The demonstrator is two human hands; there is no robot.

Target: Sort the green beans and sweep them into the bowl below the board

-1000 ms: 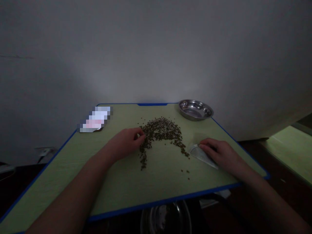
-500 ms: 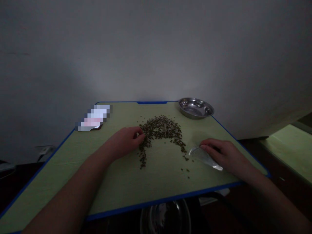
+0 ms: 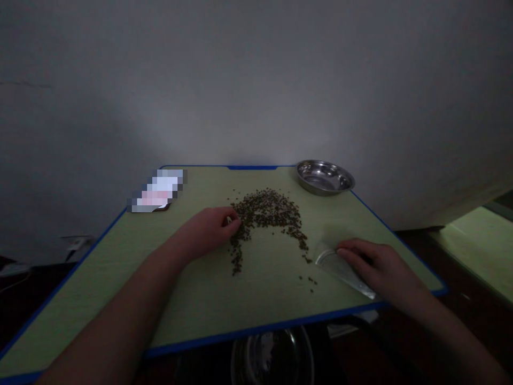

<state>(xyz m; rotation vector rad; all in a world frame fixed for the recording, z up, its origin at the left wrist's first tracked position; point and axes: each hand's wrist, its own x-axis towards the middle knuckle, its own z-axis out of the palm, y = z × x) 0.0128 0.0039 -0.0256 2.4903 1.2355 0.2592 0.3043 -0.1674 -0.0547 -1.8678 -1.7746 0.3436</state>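
Small dark brown seed-like pieces (image 3: 268, 207) lie spread in an arch over the middle of the pale green table (image 3: 272, 299). At the left end of the arch is my left hand (image 3: 214, 227), thumb and fingertips pinched together right at the pieces. Whatever may be between those fingertips is too small to make out. My right hand (image 3: 371, 264) grips a clear plastic bag (image 3: 340, 267) by its upper edge, just right of the arch. A few stray pieces lie to the left of the bag.
A shallow steel bowl (image 3: 325, 179) stands at the table's back right corner. On the back left lies a phone (image 3: 160, 190) with a blurred screen. Below the front edge is a shiny metal vessel (image 3: 272, 355). A wall (image 3: 256, 85) rises behind the table.
My right hand has moved slightly toward me and to the right with the plastic bag. My left hand keeps its pinch at about the same spot. The view has shifted a little.
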